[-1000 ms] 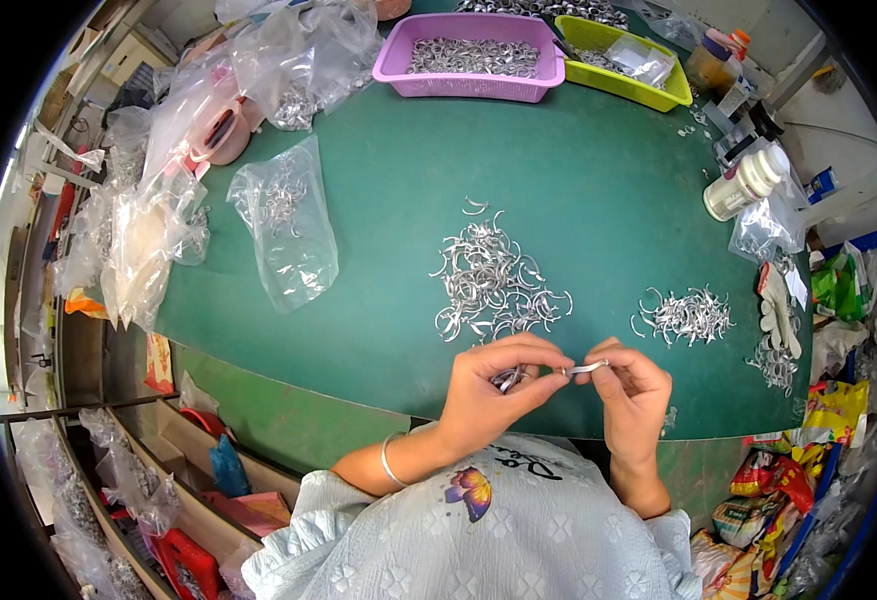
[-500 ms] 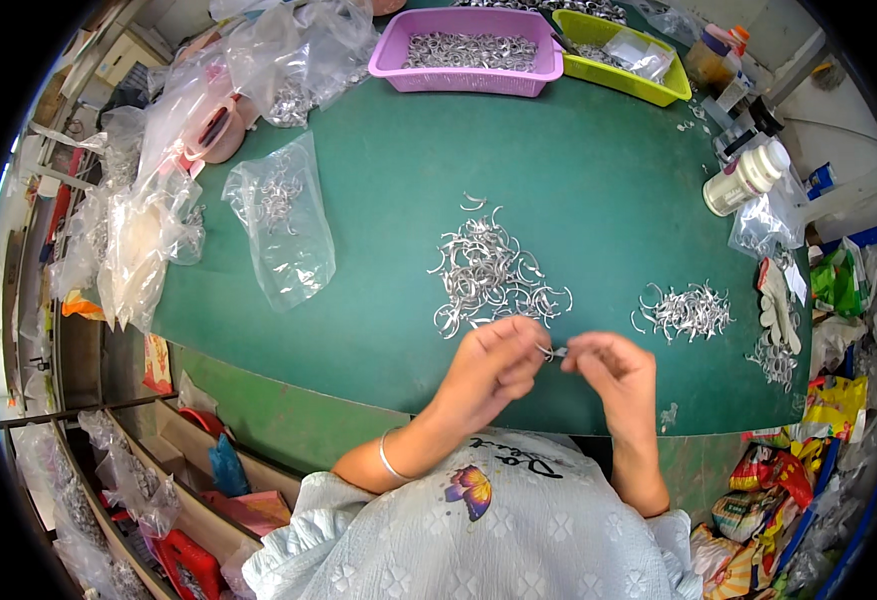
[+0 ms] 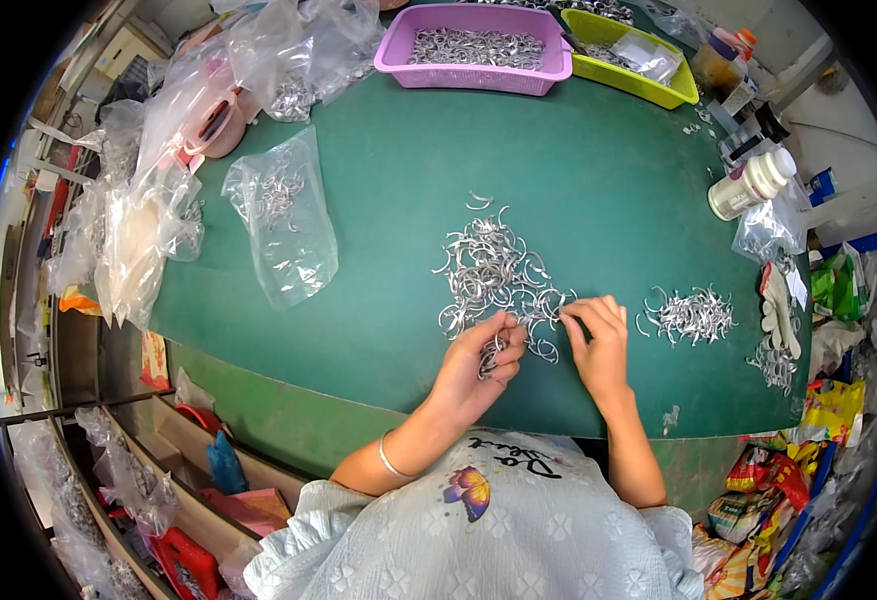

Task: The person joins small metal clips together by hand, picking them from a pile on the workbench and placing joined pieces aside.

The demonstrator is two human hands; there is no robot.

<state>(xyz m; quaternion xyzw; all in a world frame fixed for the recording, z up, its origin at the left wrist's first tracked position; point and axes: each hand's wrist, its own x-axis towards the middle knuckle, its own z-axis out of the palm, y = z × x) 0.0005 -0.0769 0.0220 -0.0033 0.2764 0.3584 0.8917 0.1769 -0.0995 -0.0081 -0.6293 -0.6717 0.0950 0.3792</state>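
Small silver C-shaped metal pieces lie in a loose pile (image 3: 488, 262) on the green table in front of me. My left hand (image 3: 458, 385), with a bracelet on its wrist, is curled closed around several curved metal pieces (image 3: 491, 357) at the pile's near edge. At the pile's right side, my right hand (image 3: 601, 345) has thumb and fingertips pinched together on a curved metal piece, mostly hidden by the fingers. Farther right lies a smaller pile (image 3: 695, 316) of similar pieces, apart from my hands.
A purple basket (image 3: 473, 77) and a yellow-green basket (image 3: 638, 85) of metal pieces stand at the far edge. Left, a clear plastic bag (image 3: 298, 255) lies flat near other bags and a pink bowl (image 3: 220, 132). A white bottle (image 3: 753, 184) and a glove (image 3: 778, 312) are at right.
My hands were together at the near edge with a small piece between them. The right hand has moved forward to the pile's right side; the left has turned, showing the pieces inside.
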